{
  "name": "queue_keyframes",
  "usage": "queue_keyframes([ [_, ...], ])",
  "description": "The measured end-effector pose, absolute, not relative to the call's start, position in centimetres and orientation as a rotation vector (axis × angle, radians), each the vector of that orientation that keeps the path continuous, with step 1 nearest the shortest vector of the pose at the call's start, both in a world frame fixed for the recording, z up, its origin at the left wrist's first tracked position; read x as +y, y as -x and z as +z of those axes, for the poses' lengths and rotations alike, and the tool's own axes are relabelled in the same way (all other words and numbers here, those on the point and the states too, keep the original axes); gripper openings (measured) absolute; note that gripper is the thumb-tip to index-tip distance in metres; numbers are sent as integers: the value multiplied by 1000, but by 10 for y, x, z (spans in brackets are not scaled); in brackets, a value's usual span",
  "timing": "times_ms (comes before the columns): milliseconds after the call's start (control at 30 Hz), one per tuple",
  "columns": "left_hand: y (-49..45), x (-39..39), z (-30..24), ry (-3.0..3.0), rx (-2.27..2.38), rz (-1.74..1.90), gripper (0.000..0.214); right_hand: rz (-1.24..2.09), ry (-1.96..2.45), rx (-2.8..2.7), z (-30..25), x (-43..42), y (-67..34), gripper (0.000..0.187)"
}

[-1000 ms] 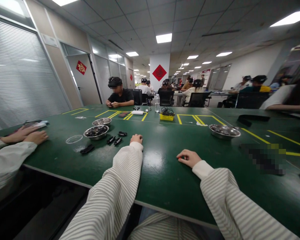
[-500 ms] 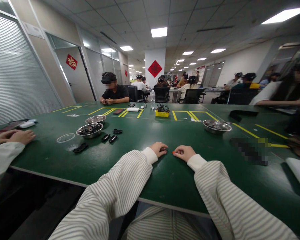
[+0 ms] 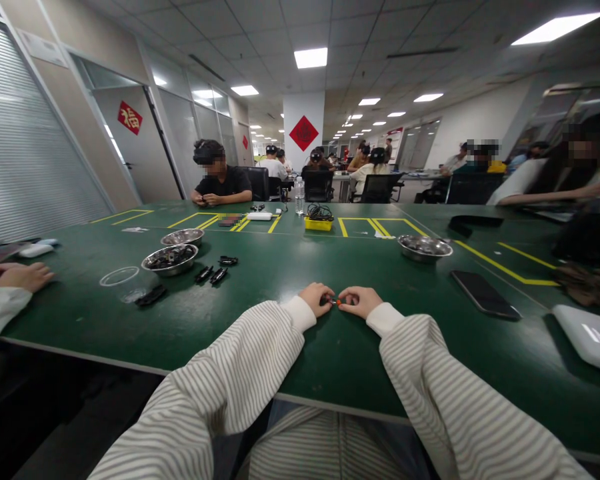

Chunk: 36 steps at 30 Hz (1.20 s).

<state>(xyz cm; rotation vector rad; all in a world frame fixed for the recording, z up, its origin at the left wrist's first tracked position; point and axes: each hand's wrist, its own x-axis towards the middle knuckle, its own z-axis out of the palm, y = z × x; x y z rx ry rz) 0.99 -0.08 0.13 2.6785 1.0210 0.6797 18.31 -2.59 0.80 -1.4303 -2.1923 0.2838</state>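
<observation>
Close together over the green table [image 3: 260, 267], both of my hands have their fingertips pinched. My left hand [image 3: 317, 299] is closed on a small dark part, mostly hidden by the fingers. In my right hand [image 3: 361, 301] is a small orange-red piece [image 3: 339, 302], held between thumb and forefinger. The two small parts meet or nearly meet in the gap between my hands; I cannot tell whether they are joined.
To the left, a metal bowl [image 3: 145, 264] holds black parts, with a second bowl [image 3: 183, 231] behind it. Several black clips [image 3: 219, 275] lie nearby. A metal bowl [image 3: 425, 256], a phone [image 3: 485, 293] and a white case [image 3: 587, 339] are on the right. A co-worker's hand [image 3: 27, 277] rests far left.
My right hand has moved left, bringing the orange-red piece up to my left hand's part. The view has shifted slightly to the right.
</observation>
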Motion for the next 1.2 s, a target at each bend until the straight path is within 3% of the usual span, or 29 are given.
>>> queue_keyframes([
  [500, -9, -3, 3, -2599, 888, 745, 25, 275, 1352, -2102, 9, -28, -178, 18],
  [1000, -6, -3, 4, -2718, 777, 998, 19, 848, 1342, -1707, 6, -25, -173, 25],
  [1200, 0, 8, 5, -2794, 972, 942, 18, 613, 1420, -1863, 5, -25, -175, 21],
])
